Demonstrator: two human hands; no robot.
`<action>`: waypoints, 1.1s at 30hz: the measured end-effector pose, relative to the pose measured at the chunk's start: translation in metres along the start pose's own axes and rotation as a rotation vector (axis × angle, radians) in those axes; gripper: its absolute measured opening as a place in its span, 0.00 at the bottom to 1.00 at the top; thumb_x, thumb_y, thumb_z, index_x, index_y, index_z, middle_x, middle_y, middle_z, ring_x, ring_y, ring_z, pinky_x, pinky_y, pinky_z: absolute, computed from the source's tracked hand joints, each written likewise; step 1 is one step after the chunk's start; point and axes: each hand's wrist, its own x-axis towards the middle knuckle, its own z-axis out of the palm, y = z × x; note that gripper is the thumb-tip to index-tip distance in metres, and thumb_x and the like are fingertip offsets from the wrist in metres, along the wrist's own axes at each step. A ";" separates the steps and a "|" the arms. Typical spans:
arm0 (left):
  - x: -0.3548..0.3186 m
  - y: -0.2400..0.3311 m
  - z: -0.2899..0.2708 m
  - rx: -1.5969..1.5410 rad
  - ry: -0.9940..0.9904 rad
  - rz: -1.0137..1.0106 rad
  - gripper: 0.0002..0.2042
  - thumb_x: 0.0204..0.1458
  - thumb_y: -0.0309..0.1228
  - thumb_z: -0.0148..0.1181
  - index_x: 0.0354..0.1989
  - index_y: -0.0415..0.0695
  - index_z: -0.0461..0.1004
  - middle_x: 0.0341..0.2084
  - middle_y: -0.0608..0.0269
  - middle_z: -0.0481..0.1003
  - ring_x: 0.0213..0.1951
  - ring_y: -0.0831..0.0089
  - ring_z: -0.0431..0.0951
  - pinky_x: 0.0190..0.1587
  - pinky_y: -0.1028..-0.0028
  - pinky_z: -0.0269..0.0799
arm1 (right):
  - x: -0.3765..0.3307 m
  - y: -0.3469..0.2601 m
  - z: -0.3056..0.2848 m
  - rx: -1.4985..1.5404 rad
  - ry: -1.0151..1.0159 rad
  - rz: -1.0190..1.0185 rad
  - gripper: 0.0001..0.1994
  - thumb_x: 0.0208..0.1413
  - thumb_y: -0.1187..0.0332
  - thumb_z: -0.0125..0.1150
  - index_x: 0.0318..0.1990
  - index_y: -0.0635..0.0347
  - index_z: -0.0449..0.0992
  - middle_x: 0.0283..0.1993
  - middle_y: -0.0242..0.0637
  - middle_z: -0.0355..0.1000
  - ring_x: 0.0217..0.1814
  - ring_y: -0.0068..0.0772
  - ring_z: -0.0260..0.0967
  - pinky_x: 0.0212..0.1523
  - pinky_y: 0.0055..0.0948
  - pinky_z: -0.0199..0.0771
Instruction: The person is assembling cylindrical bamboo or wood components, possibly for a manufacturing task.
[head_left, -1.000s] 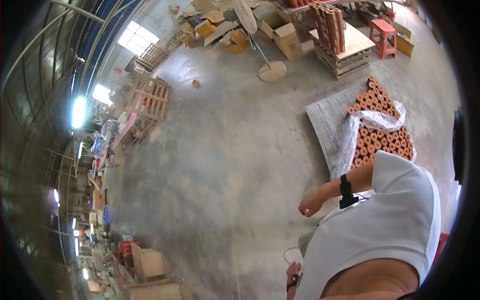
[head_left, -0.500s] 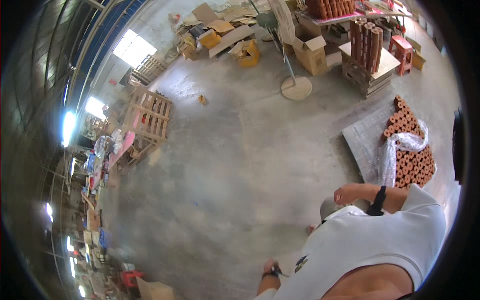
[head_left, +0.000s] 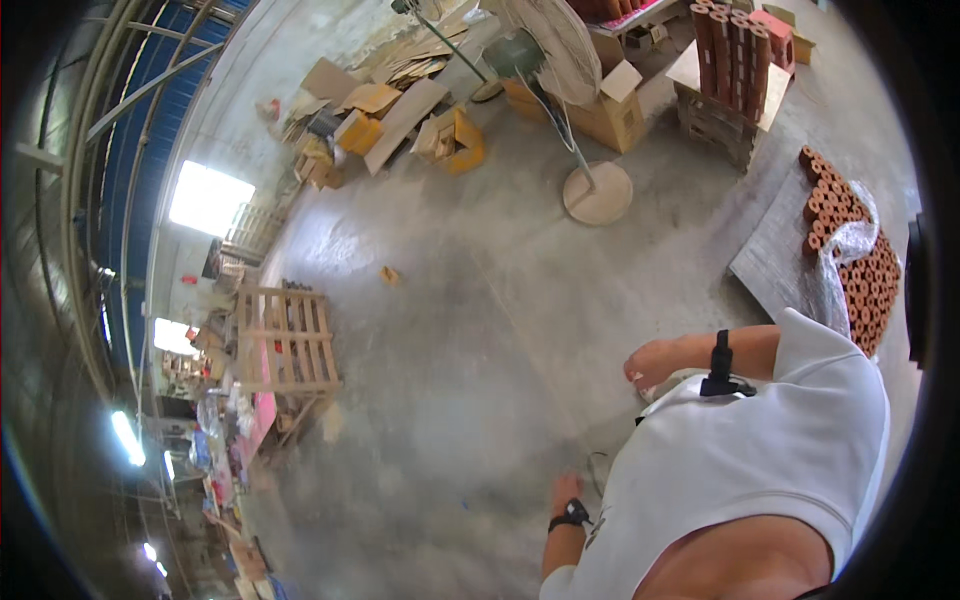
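My right hand [head_left: 650, 365] hangs in front of my white shirt [head_left: 760, 430], its fingers curled in with nothing seen in them. A black band [head_left: 719, 365] goes round that forearm. Lower down, my left hand [head_left: 567, 488] hangs over the floor at my other side. Its fingers look loosely stretched, small in the picture, and nothing shows in them. That wrist carries a black strap [head_left: 570, 515]. Neither hand touches anything. Nearest to my right arm lies a stack of brown-red tubes [head_left: 868, 290], partly under clear plastic wrap [head_left: 845, 250], on a grey sheet [head_left: 775, 255].
Ahead stands a round-based pole stand [head_left: 598, 193]. Cardboard boxes [head_left: 450, 140] and flattened card pile up by the wall. Upright brown tubes [head_left: 730, 65] stand on a wooden platform [head_left: 715, 125]. To the left are a wooden pallet [head_left: 288, 340] and a cluttered bench [head_left: 258, 430].
My view has turned, so the pallet and boxes sit further left and the tube stack further right. Both hands have swung, the right one leftward and up in the picture.
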 end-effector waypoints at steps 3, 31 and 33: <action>-0.016 -0.017 0.048 -0.663 0.328 0.211 0.15 0.58 0.40 0.59 0.45 0.40 0.77 0.38 0.48 0.80 0.43 0.51 0.81 0.47 0.57 0.77 | 0.017 -0.024 -0.064 -0.030 0.095 -0.119 0.16 0.56 0.57 0.60 0.48 0.54 0.80 0.48 0.43 0.78 0.52 0.49 0.75 0.54 0.45 0.74; 0.742 -0.210 -0.527 -0.494 0.147 0.248 0.14 0.59 0.38 0.53 0.33 0.38 0.77 0.25 0.61 0.77 0.27 0.60 0.77 0.33 0.60 0.74 | 0.446 0.140 -0.475 -0.059 0.228 0.192 0.17 0.51 0.60 0.59 0.43 0.60 0.82 0.39 0.53 0.79 0.40 0.55 0.76 0.43 0.51 0.74; 0.741 -0.216 -0.534 0.078 0.000 0.481 0.15 0.58 0.39 0.53 0.32 0.38 0.76 0.25 0.58 0.76 0.30 0.58 0.78 0.36 0.58 0.76 | 0.470 0.147 -0.521 -0.063 0.258 0.206 0.17 0.51 0.60 0.59 0.43 0.61 0.82 0.39 0.54 0.79 0.40 0.56 0.76 0.43 0.51 0.74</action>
